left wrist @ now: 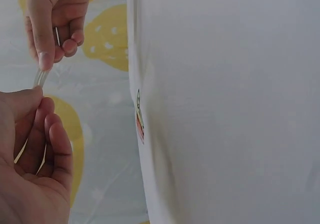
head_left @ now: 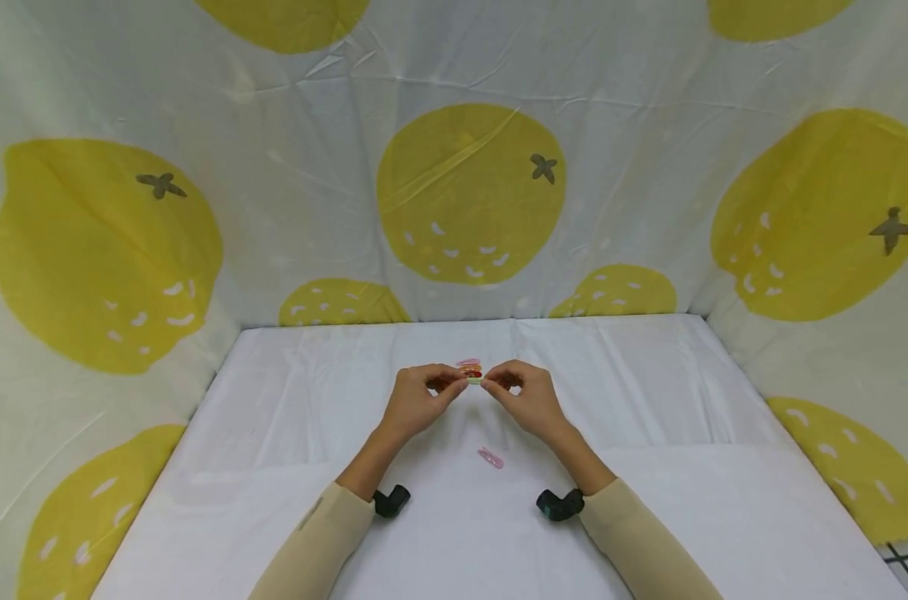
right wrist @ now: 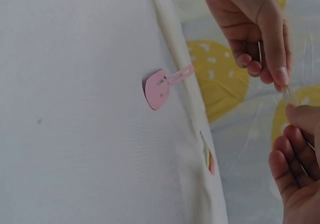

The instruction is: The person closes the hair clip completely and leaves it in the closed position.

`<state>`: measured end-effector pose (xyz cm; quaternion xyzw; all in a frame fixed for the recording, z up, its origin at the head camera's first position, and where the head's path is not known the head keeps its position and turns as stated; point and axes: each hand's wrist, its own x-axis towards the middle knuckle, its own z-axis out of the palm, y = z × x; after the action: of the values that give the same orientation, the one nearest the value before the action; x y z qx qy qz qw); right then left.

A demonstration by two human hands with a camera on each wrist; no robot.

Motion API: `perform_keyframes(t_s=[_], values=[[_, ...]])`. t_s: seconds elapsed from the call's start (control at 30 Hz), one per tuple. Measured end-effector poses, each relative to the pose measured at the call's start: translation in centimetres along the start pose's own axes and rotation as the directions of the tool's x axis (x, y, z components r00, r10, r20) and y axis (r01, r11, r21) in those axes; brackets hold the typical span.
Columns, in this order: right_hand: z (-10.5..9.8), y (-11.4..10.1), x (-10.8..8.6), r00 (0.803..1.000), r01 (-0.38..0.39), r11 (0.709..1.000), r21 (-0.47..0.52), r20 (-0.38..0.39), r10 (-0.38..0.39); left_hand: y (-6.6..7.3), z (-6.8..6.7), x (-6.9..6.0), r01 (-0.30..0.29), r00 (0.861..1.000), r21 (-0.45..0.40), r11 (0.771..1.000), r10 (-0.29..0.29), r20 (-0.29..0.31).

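Between the fingertips of both hands is a small pale green snap hair clip, held up off the table. My left hand pinches one end of it with thumb and finger, and my right hand pinches the other end. Much of the clip is covered by the fingers; in the left wrist view the clip looks whitish. A pink snap hair clip lies nearer on the table, its two parts spread apart in the right wrist view. Just beyond the hands lie several hair clips in pink, orange and red, partly hidden.
A white cloth with some creases covers the table. Behind and at both sides hangs a pale curtain printed with yellow lemons. Black wrist cameras sit at the cuffs of the beige sleeves.
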<state>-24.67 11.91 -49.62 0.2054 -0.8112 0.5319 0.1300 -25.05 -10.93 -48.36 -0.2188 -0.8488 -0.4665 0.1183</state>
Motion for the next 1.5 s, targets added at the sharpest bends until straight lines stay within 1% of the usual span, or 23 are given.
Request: perform_keyframes(t_s=[0.13,0.27,0.43,0.57,0.67,0.87,0.97,1.03,1.27,1.37,1.5], values=[[0.1,0.3,0.3,1.000,-0.005,0.999,-0.037,0.002,0.005,-0.3,0.2,0.3,0.024,1.000,0.021,0.999,-0.024,0.019],[0.3,0.6,0.7,0.999,-0.019,0.996,-0.085,0.025,0.021,-0.8,0.2,0.5,0.028,0.998,0.033,0.999,-0.030,0.053],[0.7,1.4,0.8,0.999,-0.020,0.995,-0.099,0.034,0.023,-1.3,0.4,0.6,0.046,0.996,0.061,0.997,-0.050,0.073],[0.9,1.9,0.8,0.998,-0.038,0.994,-0.107,0.050,0.044,-1.3,0.5,0.8,0.064,0.994,0.091,0.994,-0.071,0.080],[1.0,2.1,0.9,0.996,-0.058,0.990,-0.130,0.060,0.067,-1.4,0.5,1.0,0.088,0.990,0.097,0.991,-0.098,0.104],[1.3,2.7,1.3,0.992,-0.093,0.979,-0.180,0.069,0.107,-2.3,0.6,1.5,0.164,0.971,0.125,0.979,-0.183,0.156],[1.4,2.9,1.4,0.988,-0.115,0.975,-0.189,0.079,0.131,-2.7,0.6,1.7,0.184,0.963,0.137,0.973,-0.207,0.175],[1.5,3.0,1.5,0.986,-0.125,0.972,-0.199,0.085,0.144,-2.9,0.7,1.8,0.193,0.960,0.142,0.971,-0.217,0.179],[1.8,3.7,1.7,0.983,-0.127,0.966,-0.224,0.104,0.154,-3.4,0.9,2.1,0.196,0.962,0.159,0.968,-0.221,0.160],[1.8,3.9,1.8,0.980,-0.131,0.965,-0.229,0.114,0.160,-3.5,1.0,2.3,0.200,0.960,0.167,0.966,-0.227,0.165],[1.9,4.1,1.9,0.981,-0.118,0.964,-0.237,0.122,0.150,-3.5,1.1,2.5,0.213,0.955,0.178,0.961,-0.243,0.168]])
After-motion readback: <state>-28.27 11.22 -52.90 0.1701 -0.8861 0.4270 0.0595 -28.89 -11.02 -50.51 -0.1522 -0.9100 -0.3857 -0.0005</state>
